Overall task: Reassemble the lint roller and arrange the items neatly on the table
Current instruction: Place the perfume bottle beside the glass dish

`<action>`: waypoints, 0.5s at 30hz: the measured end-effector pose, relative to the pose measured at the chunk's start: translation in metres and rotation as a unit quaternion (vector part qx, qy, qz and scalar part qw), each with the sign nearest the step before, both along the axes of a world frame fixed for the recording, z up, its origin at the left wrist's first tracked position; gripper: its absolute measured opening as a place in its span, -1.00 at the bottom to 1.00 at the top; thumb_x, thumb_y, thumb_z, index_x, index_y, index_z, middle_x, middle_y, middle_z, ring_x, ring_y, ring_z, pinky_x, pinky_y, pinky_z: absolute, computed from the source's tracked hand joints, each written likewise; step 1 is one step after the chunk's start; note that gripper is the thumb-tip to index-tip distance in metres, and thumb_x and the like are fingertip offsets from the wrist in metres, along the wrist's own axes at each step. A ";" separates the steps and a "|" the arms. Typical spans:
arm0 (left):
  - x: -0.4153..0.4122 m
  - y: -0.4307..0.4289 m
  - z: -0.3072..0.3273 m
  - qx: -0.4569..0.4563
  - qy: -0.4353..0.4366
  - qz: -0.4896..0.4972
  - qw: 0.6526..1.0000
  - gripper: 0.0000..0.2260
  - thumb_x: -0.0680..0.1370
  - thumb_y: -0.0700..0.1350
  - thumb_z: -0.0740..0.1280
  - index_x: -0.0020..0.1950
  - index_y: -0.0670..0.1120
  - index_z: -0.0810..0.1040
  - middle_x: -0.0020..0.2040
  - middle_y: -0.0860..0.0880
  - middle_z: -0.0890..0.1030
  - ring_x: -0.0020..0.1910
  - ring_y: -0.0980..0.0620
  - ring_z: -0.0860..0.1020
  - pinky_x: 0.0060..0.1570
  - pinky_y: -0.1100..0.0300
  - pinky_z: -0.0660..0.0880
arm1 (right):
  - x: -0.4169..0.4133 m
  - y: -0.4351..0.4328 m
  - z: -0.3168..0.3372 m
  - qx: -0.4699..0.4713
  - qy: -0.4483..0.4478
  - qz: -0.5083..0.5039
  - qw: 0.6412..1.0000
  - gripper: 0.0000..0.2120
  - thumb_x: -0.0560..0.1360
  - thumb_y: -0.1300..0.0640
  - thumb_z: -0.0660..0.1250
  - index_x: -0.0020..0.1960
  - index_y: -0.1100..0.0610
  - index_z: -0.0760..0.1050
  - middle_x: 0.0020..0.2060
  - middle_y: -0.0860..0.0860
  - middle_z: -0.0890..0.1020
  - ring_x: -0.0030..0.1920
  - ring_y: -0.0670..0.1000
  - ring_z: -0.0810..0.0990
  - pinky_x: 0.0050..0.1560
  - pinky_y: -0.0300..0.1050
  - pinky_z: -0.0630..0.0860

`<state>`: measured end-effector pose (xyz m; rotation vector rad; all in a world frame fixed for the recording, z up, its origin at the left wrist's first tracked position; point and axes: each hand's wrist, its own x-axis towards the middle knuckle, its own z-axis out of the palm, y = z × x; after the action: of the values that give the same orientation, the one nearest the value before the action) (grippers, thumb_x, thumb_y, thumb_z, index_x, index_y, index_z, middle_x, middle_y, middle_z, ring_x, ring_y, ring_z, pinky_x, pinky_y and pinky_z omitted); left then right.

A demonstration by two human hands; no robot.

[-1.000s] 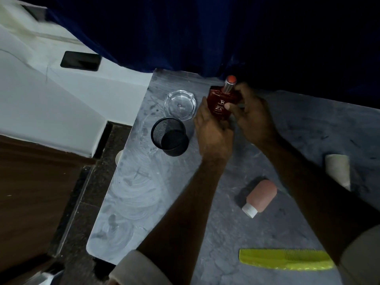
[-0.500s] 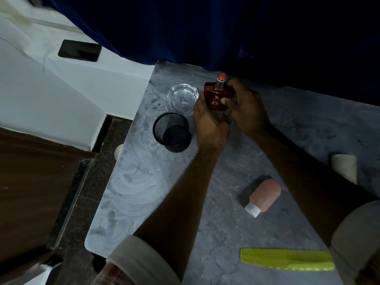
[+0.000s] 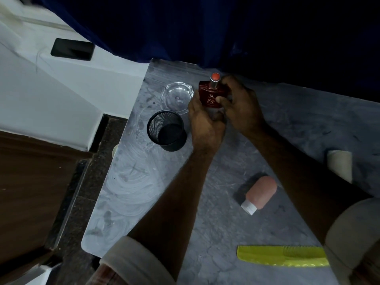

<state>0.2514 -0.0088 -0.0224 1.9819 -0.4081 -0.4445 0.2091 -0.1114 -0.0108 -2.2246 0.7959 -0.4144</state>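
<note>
While we grip the red perfume bottle (image 3: 211,95) in both our left hand (image 3: 203,122) and right hand (image 3: 240,103) beside the glass ashtray (image 3: 176,95), comb (image 3: 281,256) and pink bottle (image 3: 260,194) lie unarranged; no lint roller is recognisable.

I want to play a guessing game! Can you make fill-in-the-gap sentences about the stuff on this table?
1. Both hands hold a dark ____ bottle.
2. The comb near the table's front edge is ____.
3. The black mesh cup stands just in front of the clear ____ dish.
4. The pink bottle is lying on its ____.

Missing words: red; yellow; glass; side
</note>
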 end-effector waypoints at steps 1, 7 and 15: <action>0.000 0.001 0.002 0.000 0.003 -0.002 1.000 -0.33 0.56 -0.31 0.40 0.66 -0.25 0.28 0.60 -0.25 0.41 0.59 -0.22 0.42 0.57 -0.05 0.40 | 0.000 0.000 0.000 0.002 -0.003 0.002 1.000 -0.66 0.54 0.21 0.37 0.30 0.06 0.46 0.22 0.02 0.64 0.22 0.02 0.61 0.25 0.04 0.59; 0.000 0.002 0.006 -0.026 0.058 -0.019 0.998 -0.28 0.51 -0.32 0.44 0.66 -0.25 0.28 0.53 -0.26 0.45 0.53 -0.23 0.47 0.52 -0.18 0.46 | -0.002 0.000 0.001 0.018 -0.002 0.005 1.000 -0.58 0.55 0.23 0.37 0.38 0.10 0.43 0.29 0.03 0.61 0.28 0.02 0.59 0.31 0.08 0.56; -0.050 0.038 0.013 -0.014 0.066 -0.032 0.997 -0.35 0.57 -0.16 0.36 0.65 -0.21 0.31 0.58 -0.22 0.47 0.56 -0.16 0.48 0.55 0.05 0.45 | -0.089 -0.001 0.028 0.004 -0.023 -0.143 0.989 -0.61 0.52 0.27 0.33 0.34 0.17 0.49 0.15 0.08 0.65 0.12 0.04 0.65 0.21 0.02 0.60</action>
<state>0.2017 0.0297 -0.0097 1.9047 -0.3923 -0.6045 0.1197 -0.1126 0.0173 -2.0915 1.0938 -0.5963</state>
